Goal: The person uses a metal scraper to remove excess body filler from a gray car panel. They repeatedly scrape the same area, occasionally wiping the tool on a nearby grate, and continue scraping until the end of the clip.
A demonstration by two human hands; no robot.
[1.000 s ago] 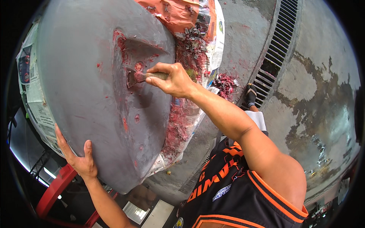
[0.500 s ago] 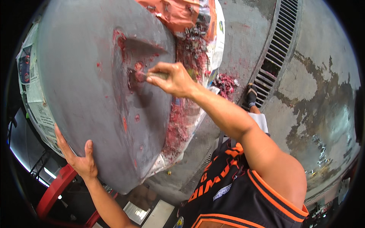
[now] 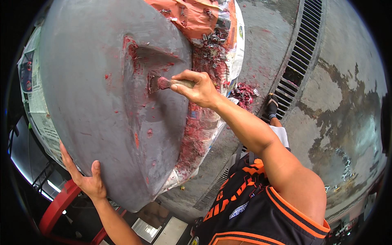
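Observation:
A putty knife (image 3: 163, 83) with a light handle is in my right hand (image 3: 201, 89), which closes round it. Its blade lies against a recess in the large grey curved panel (image 3: 90, 69), among red flakes and scraped patches. Red residue clings to the tool near the handle. My left hand (image 3: 90, 183) rests on the panel's lower left edge with thumb and fingers apart, holding no tool.
Newspaper (image 3: 41, 110) and orange paper (image 3: 190, 18) cover the panel's sides. Red scrapings (image 3: 245, 94) lie on the concrete floor beside a drain grate (image 3: 300, 57). A foot in a sandal (image 3: 272, 104) stands near the grate. A red metal frame (image 3: 59, 208) is below left.
My right hand has moved the putty knife a little right and down across the recess. A red patch the blade touched is now hidden or gone. My left hand stays on the panel's edge.

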